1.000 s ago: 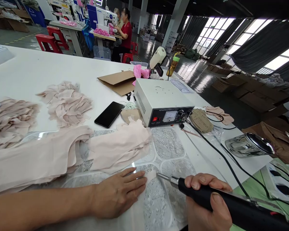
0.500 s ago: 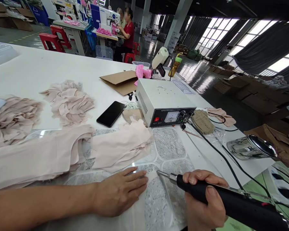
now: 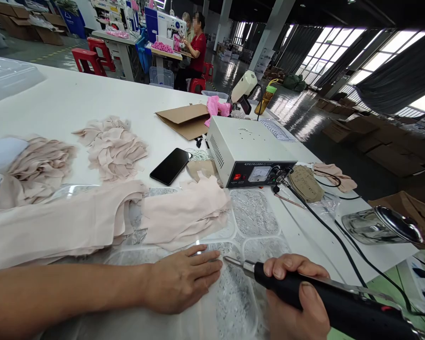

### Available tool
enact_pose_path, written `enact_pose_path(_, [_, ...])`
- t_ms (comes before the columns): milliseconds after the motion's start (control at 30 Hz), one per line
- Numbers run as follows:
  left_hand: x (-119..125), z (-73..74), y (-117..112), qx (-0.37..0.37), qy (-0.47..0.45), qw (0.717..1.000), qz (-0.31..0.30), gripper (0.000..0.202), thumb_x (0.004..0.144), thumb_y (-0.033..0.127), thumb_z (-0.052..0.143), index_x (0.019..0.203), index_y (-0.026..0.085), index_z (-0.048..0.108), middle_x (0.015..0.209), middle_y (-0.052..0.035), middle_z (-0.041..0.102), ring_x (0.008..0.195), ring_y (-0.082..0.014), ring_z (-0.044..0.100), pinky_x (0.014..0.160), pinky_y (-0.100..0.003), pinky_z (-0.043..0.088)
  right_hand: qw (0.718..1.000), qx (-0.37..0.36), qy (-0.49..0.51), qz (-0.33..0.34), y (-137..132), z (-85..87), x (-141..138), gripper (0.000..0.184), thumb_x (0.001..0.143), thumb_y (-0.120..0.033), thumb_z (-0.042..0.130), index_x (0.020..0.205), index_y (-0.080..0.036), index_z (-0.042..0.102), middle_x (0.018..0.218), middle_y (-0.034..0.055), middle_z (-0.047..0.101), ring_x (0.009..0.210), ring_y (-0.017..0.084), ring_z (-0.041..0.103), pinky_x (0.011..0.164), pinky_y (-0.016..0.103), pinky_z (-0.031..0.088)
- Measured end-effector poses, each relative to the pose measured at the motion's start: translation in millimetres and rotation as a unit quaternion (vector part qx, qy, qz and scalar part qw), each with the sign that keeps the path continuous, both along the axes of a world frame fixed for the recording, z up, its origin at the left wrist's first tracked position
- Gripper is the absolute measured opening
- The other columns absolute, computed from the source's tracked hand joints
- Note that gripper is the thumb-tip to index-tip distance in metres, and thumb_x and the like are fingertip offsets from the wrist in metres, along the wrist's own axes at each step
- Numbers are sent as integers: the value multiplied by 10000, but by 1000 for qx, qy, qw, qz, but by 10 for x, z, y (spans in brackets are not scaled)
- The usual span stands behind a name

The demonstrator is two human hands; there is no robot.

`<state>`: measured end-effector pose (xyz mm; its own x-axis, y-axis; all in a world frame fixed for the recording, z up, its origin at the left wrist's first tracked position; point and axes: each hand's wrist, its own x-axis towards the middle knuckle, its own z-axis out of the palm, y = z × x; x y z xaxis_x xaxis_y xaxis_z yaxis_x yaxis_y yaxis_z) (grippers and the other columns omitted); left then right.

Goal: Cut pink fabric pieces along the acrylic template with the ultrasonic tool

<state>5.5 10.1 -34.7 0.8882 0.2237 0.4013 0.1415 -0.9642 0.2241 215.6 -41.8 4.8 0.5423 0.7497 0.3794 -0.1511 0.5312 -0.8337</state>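
Observation:
My left hand (image 3: pixel 182 281) lies flat with its fingers stretched out on a pale fabric piece over a clear scored cutting plate (image 3: pixel 253 215). My right hand (image 3: pixel 293 302) is wrapped round a black hand-held cutting tool (image 3: pixel 326 302), whose metal tip (image 3: pixel 233 262) rests just right of my left fingertips. The tool's black cable (image 3: pixel 326 226) runs back to a white control box (image 3: pixel 250 151). Pale pink fabric strips (image 3: pixel 184 215) lie behind my left hand.
Two heaps of fabric scraps (image 3: pixel 113 146) and a black phone (image 3: pixel 170 166) lie on the white table. A metal bowl (image 3: pixel 378 224) stands at the right edge. Cardboard (image 3: pixel 184 120) and a bottle (image 3: pixel 265 99) sit behind the box. A person in red (image 3: pixel 197 49) sits at a far sewing table.
The tool and my right hand have shifted a little to the left, bringing the tip closer to my left fingertips. The view has panned slightly. My left hand stays flat.

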Motion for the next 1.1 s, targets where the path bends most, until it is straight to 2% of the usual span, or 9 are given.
enact_pose_path(300, [-1,2,5,2,-1,1000,1,294,990,188,450,1228,78,581,1302,-94,607,1294,-250,479,1120,-374,335,1000,-1,-11,14,-2,-8,15,24,804,-214,540,827,-208,543,731,-16,502,582,109,502,520,278,487])
enact_pose_path(600, [-5,10,7,-2,3,1000,-2,294,986,182,439,1227,91,581,1285,-106,616,1277,-254,498,1102,-386,360,1000,1,5,-3,-100,93,58,72,774,-263,586,792,-200,557,695,-27,501,536,97,496,477,259,465])
enact_pose_path(1100, [-2,35,16,-14,3,1000,-4,304,984,171,438,1244,92,574,1280,-121,617,1285,-251,492,1111,-393,359,1000,-12,-2,5,-138,63,45,79,794,-266,597,809,-199,558,718,-20,516,548,104,509,483,274,487])
